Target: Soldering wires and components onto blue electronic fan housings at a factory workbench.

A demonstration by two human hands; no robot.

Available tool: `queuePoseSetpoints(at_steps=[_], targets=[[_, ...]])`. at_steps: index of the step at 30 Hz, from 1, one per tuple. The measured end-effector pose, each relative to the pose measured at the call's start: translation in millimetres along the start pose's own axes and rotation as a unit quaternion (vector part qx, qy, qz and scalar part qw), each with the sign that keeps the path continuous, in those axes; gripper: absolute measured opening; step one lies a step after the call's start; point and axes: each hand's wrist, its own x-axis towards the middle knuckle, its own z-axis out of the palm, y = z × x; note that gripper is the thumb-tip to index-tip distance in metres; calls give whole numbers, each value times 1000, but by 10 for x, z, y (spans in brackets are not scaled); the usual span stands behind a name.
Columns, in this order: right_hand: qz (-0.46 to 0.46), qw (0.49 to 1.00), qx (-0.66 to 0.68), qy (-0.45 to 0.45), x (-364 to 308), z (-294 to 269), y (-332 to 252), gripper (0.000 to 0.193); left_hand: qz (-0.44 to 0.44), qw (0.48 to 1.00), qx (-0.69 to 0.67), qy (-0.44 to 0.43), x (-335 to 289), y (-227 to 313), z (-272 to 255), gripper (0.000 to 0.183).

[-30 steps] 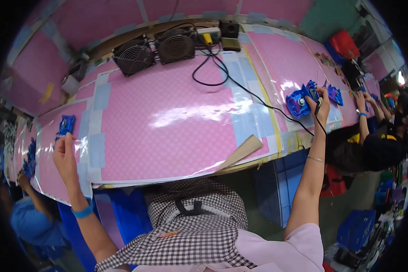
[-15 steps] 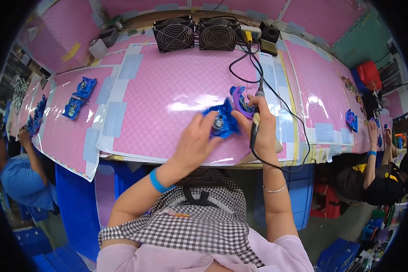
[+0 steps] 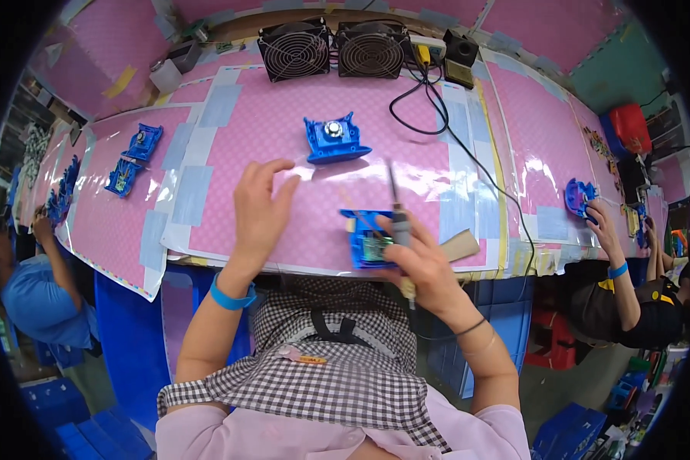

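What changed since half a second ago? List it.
The left hand let go of the blue shell with the round silver part, which now lies farther from the person and more to the left. The right hand, gripping the soldering iron, moved toward the person. A co-worker's hand reached the blue piece at right. Stayed: the fans and the blue pieces at left.

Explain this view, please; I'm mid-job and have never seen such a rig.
There's no machine: a person works bare-handed, seen by a fisheye camera on their head, looking down. The left hand is open and empty above the pink tabletop. The right hand holds a pen-shaped tool, its fingers also at a blue casing with a green board; blur hides whether they grip it. Further back sit another blue casing with a round silver part, and two black fans.
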Motion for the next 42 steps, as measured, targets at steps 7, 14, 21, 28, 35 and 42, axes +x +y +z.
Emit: queuePoseSetpoints(at_steps=[7,14,21,28,35,42], targets=[[57,976,120,172,536,219,97,30,-182,983,9,-39,-565,-66,-408,26],[72,993,46,77,1092,285,819,8,-30,991,22,-131,-514,239,-37,31],[28,998,23,48,429,150,381,7,-58,987,51,-143,-566,170,-126,33],[107,970,90,199,50,-112,-94,18,-238,954,-100,-154,-218,260,-484,19],[236,900,243,276,2,49,-130,27,8,988,-108,-114,16,365,-219,22],[282,866,329,250,70,203,-180,16,0,991,-60,-119,28,313,15,12]])
